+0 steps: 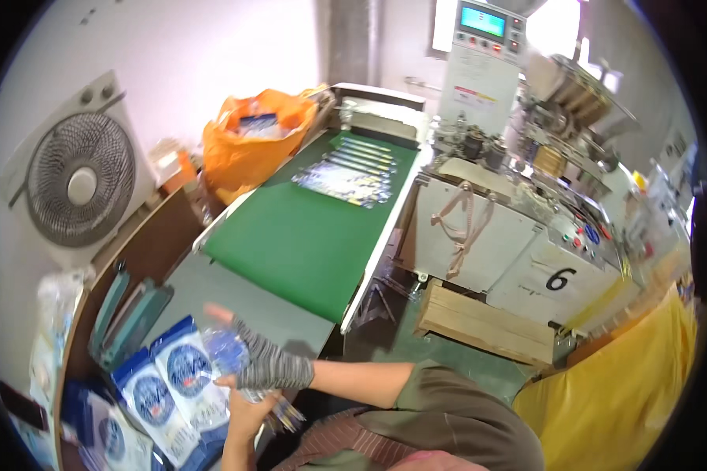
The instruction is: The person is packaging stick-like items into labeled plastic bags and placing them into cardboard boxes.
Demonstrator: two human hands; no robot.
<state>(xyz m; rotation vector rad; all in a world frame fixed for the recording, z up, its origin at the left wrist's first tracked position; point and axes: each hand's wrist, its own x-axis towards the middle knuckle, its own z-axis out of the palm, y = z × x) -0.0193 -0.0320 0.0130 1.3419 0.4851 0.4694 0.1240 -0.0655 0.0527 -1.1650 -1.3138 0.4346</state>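
Together, both hands (247, 377) clutch packets (232, 353).

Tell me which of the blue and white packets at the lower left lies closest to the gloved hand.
The upper right packet, directly beside the right hand in its striped glove; the other packets lie farther left and lower.

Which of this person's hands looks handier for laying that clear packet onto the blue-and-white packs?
Probably the right hand: in a striped glove, it reaches across and grips the clear packet right beside the blue-and-white packs. The left hand sits lower, underneath, supporting the bundle.
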